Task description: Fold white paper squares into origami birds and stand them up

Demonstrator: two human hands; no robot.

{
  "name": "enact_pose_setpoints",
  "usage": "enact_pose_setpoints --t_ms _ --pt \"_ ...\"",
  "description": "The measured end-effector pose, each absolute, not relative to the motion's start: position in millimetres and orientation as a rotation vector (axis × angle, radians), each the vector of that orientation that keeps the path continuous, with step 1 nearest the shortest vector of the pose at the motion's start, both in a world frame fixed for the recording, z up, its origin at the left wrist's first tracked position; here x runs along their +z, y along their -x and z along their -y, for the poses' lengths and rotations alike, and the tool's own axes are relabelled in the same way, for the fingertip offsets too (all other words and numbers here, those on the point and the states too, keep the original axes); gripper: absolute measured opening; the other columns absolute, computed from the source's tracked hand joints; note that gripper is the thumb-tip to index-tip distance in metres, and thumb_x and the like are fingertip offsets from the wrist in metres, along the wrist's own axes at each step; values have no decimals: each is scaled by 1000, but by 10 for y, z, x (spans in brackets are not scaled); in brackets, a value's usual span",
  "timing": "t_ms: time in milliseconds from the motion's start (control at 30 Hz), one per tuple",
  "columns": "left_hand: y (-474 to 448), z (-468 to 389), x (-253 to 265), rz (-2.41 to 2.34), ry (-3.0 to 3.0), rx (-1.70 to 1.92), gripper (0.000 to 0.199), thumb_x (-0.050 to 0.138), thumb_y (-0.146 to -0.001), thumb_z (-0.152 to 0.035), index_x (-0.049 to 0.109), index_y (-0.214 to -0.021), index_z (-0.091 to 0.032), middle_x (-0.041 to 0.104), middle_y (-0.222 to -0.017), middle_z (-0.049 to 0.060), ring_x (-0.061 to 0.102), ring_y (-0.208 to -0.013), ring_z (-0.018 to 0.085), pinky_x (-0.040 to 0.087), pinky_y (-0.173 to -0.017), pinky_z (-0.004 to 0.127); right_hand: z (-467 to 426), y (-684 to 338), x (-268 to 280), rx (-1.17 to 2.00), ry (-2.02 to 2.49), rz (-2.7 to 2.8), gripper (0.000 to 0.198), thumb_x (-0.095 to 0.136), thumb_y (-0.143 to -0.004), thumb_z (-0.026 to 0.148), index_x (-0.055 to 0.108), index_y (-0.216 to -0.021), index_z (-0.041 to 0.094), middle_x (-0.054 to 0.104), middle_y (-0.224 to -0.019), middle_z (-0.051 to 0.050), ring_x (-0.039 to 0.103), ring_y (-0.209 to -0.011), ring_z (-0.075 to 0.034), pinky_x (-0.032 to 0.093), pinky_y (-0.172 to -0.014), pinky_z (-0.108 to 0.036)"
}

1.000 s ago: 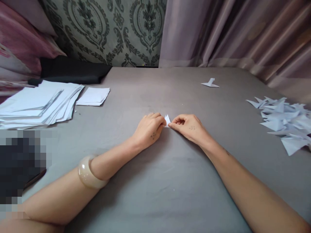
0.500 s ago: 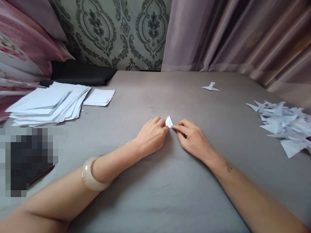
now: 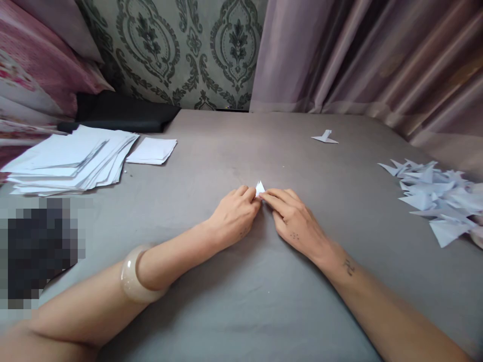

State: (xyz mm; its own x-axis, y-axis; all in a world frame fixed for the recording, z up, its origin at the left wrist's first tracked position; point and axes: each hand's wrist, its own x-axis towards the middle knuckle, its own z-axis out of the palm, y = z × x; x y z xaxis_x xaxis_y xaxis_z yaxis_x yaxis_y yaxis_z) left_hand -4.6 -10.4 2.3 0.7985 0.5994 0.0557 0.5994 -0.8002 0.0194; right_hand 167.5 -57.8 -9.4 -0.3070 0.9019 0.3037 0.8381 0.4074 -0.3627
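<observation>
A small piece of folded white paper (image 3: 260, 189) shows as a pointed tip between my hands near the middle of the table; its lower part is hidden by fingers. My left hand (image 3: 236, 212) grips it from the left, fingers curled and pressed together. From the right, my right hand (image 3: 295, 217) touches the paper's lower edge with its fingertips, index finger stretched towards it and the fingers close together. The fingertips of both hands nearly meet at the paper.
At the left lie a stack of large white sheets (image 3: 60, 158) and a smaller stack of paper (image 3: 153, 151), with a black cloth (image 3: 124, 113) behind. One folded paper figure (image 3: 325, 137) sits far right of centre. A pile of folded paper figures (image 3: 433, 188) is at the right edge.
My right hand has shifted slightly left, its fingers closer over the folded paper's lower edge. My left hand stays on the paper. The whole view has shifted a little.
</observation>
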Motion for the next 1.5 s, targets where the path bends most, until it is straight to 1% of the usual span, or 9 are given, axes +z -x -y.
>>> enact_pose_setpoints --t_ms 200,467,600,800,900,1033,1200,1367,1500 --pt "79 110 14 -1044 -2865 162 27 36 -90 -14 62 -95 -10 59 -96 12 52 -86 21 48 -76 32 578 -1624 -129 194 1498 2253 51 35 -86 3 55 -128 24 57 -119 -9 51 -105 -24 47 -92 -39" --pt "136 42 8 -1030 -2758 261 29 40 -84 -12 67 -93 -11 60 -97 12 56 -88 22 50 -76 33 524 -1624 -66 57 1631 2388 44 36 -88 8 60 -122 23 61 -111 -10 53 -95 -24 46 -76 -36" --pt "169 -2 -16 -1009 -2705 386 31 41 -81 -10 70 -89 -14 63 -94 10 60 -88 19 50 -79 30 516 -1675 -56 158 1602 2331 46 36 -86 5 62 -120 24 62 -112 -7 54 -97 -22 47 -78 -35" --pt "161 23 -42 -1023 -2749 386 31 41 -83 -13 71 -88 -13 64 -97 11 60 -89 22 50 -72 31 535 -1741 -106 239 1536 2238 44 37 -86 6 65 -115 24 62 -116 -6 55 -101 -21 48 -81 -34" --pt "149 -11 -57 -1073 -2569 561 28 43 -79 -11 71 -84 -15 67 -94 9 61 -83 18 49 -72 28 523 -1740 -120 224 1566 2236 41 38 -86 8 68 -109 24 62 -111 -8 56 -98 -22 48 -77 -34" --pt "129 -79 -47 -1205 -2206 739 26 47 -76 -12 69 -89 -15 67 -77 4 58 -65 13 46 -64 24 514 -1739 -121 236 1514 2155 42 42 -79 5 68 -104 25 64 -107 -6 57 -98 -21 47 -80 -34" --pt "107 -100 -21 -1223 -2021 722 19 53 -79 -23 69 -85 -15 66 -73 3 55 -62 12 43 -59 22 459 -1741 -151 361 1579 1801 26 48 -79 14 63 -99 19 67 -89 -5 61 -75 -16 48 -73 -30" --pt "102 -110 -58 -1161 -2016 759 22 51 -77 -17 71 -87 -14 65 -74 3 53 -61 10 41 -58 20 382 -1758 -193 497 1562 1781 33 51 -79 18 61 -110 18 65 -97 -6 61 -76 -14 48 -72 -28" --pt "111 -130 -64 -1152 -1989 766 27 47 -73 -13 71 -85 -15 64 -69 1 52 -59 10 40 -54 19 433 -1762 -163 517 1491 1856 33 47 -78 13 66 -104 21 64 -100 -5 61 -79 -12 47 -72 -26"
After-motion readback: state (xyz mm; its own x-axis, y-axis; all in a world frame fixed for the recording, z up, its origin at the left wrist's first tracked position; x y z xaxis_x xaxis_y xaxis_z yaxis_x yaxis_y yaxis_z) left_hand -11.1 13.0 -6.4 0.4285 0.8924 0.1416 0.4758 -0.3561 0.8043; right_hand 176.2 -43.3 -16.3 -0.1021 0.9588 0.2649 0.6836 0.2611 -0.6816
